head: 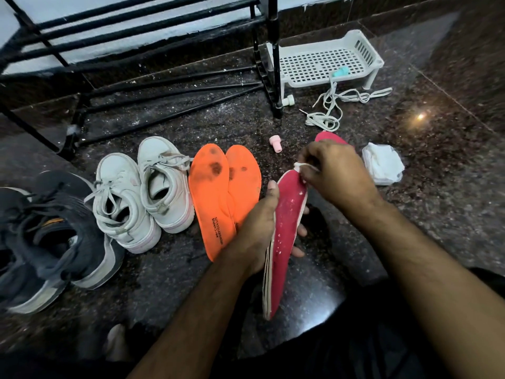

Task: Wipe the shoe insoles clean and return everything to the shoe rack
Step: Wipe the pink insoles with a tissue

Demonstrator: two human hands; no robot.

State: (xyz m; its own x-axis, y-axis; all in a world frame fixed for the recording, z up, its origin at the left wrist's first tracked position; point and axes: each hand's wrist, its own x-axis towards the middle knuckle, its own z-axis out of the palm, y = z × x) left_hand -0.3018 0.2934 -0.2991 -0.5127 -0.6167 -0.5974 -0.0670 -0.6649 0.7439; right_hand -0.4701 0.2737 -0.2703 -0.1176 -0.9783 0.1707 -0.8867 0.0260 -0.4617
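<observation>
A person's left hand (258,228) grips a pink insole (284,231) speckled with white, held on edge above the dark granite floor (437,187), while the right hand (334,169) pinches a white wipe (300,166) against its upper end. Just left, two stained orange insoles (221,198) lie side by side on the floor beside a pair of white sneakers (142,192) and dark sneakers (46,236). A second pink insole (328,138) shows behind the right hand, near crumpled white wipes (382,164). Beyond lie loose laces (336,105), a white plastic rack (325,64) and the black shoe rack (164,50).
</observation>
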